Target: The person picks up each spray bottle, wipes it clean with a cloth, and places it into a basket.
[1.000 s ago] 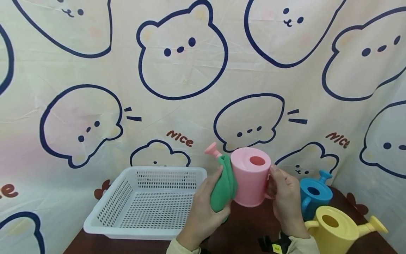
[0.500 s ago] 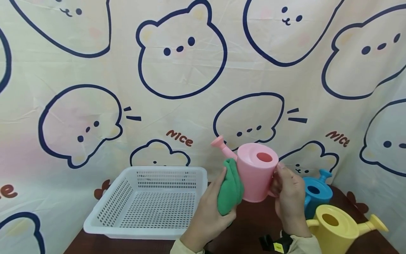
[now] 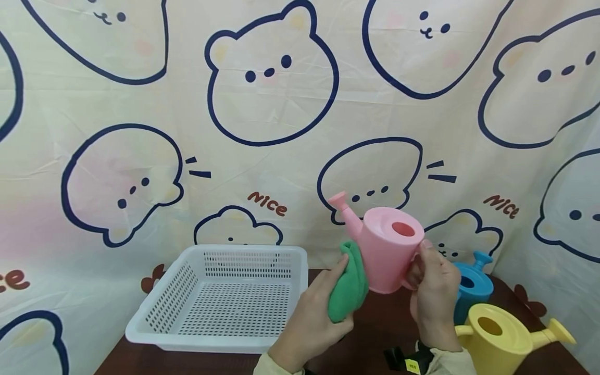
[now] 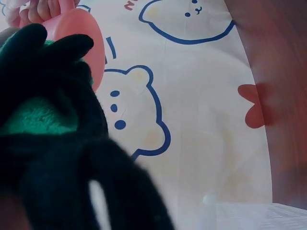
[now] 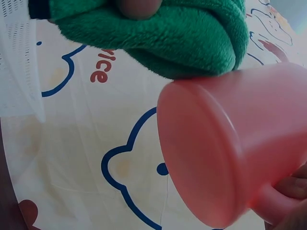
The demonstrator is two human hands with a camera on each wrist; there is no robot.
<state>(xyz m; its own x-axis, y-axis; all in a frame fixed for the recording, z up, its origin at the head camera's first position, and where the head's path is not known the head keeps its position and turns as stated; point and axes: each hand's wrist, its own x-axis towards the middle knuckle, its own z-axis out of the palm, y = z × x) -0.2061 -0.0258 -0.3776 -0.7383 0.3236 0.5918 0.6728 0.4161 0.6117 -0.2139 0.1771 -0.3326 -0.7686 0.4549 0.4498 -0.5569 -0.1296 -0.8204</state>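
Observation:
A pink toy watering can (image 3: pixel 386 255) is held up above the table, its spout pointing up and to the left. My right hand (image 3: pixel 436 291) grips its handle on the right side. In my left hand (image 3: pixel 314 312) is a folded green cloth (image 3: pixel 349 286), pinched between thumb and fingers. The fluffy cloth (image 5: pixel 192 43) touches the side of the pink can (image 5: pixel 201 153) in the right wrist view, where the can's flat base shows. Dark, blurred shapes cover much of the left hand in the left wrist view.
A white perforated basket (image 3: pixel 215 341) stands on the dark brown table (image 3: pixel 375 333) at the left. On the right are a blue watering can (image 3: pixel 473 286) and a yellow watering can (image 3: pixel 501 338). A cartoon-printed curtain (image 3: pixel 281 172) hangs behind.
Both hands have moved right and slightly up with the pink watering can and cloth. The cloth has slid lower along the can, showing more of the spout.

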